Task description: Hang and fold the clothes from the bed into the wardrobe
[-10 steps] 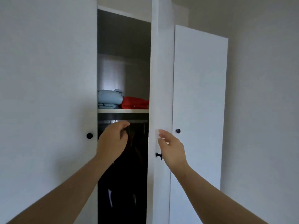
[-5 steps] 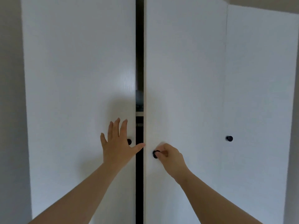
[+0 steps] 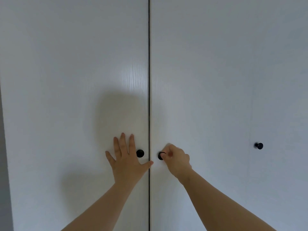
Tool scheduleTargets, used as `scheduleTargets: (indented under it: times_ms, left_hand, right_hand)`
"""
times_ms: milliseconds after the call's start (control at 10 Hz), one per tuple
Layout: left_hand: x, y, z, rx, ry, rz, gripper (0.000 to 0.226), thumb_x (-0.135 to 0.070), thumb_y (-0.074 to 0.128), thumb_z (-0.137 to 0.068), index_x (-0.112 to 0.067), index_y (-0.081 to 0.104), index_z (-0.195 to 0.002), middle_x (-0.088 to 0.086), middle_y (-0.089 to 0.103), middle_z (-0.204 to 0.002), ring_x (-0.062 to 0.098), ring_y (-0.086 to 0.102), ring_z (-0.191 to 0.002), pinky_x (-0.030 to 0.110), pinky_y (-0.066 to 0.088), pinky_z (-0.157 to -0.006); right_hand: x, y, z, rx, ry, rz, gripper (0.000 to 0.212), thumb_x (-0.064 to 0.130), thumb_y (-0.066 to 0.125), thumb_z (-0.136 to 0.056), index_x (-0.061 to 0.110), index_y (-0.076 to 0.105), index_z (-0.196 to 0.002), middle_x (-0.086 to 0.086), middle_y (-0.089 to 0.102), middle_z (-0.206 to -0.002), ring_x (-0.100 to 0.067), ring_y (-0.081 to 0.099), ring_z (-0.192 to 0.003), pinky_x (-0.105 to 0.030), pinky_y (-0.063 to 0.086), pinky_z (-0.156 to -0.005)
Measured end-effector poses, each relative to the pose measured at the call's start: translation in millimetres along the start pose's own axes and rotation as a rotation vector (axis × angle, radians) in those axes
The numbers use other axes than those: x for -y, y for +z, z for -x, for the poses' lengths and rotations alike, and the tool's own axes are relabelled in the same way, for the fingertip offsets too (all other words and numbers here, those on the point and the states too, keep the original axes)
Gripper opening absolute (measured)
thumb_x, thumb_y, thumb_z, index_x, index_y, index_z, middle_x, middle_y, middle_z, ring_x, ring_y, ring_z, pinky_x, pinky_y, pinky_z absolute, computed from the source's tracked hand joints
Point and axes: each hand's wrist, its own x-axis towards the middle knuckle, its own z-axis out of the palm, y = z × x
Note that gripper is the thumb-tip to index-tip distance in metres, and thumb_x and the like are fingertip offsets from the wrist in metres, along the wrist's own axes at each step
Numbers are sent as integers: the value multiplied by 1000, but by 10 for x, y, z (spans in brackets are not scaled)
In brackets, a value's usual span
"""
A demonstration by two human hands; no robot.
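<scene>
- Head view: the wardrobe (image 3: 208, 47) filled the frame straight ahead. Its white, wood-grained left door (image 3: 66, 80) and middle door (image 3: 200, 97) sat flush, with only a thin dark seam (image 3: 149, 64) between them.
- The left hand (image 3: 126, 161) lay flat on the left door, fingers straight and spread, holding nothing. Its thumb tip reached right across to the seam.
- The left knob (image 3: 140, 153), round and black, sat in the crook between that hand's forefinger and thumb.
- The right hand (image 3: 177, 160) was curled tight and pinched the middle knob (image 3: 160, 155), with only the knob's left part showing.
- Far right, a third door (image 3: 283, 80) carried its own black knob (image 3: 259, 145), well apart from both hands.
- A soft shadow (image 3: 120, 110) fell on the left door above the flat hand.
- A grey strip of wall (image 3: 4, 164) edged the left side.
</scene>
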Motion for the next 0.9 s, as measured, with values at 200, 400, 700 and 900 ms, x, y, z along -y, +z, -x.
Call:
scheduleTargets:
  times_ms: [200, 400, 700, 900]
  left_hand:
    - [-74, 91, -18, -96, 8, 18, 116, -67, 62, -70, -29, -26, -137, 13, -13, -156, 36, -18, -141, 63, 2, -109]
    - [-81, 103, -27, -150, 26, -7, 117, -61, 73, -62, -22, 1, -146, 21, 12, -154, 44, 7, -141, 68, 14, -104]
    - [-20, 8, -14, 2, 20, -24, 113, -71, 55, -71, -29, -19, -146, 7, -26, -151, 32, -23, -140, 61, -2, -109]
    - [-95, -209, 137, 46, 93, -14, 116, -71, 58, -68, -32, -20, -144, -2, -27, -150, 26, -23, -141, 58, -3, -111]
  right_hand:
    - [16, 140, -132, -37, 37, -1, 15, 30, 44, -93, 32, 46, -79, 7, 50, -94, -18, 35, -92, -36, 36, -77]
    - [-2, 197, -179, -52, 40, -18, 13, 31, 44, -93, 33, 47, -81, 6, 51, -96, -18, 35, -93, -38, 36, -78]
    - [-2, 178, -56, -34, 72, -156, 11, 29, 45, -94, 34, 48, -86, 5, 57, -99, -27, 51, -105, -44, 43, -92]
    - [-172, 52, 232, -29, 91, -266, 46, 47, 48, -91, 41, 35, -135, 0, 45, -133, -22, 41, -124, -47, 36, -105]
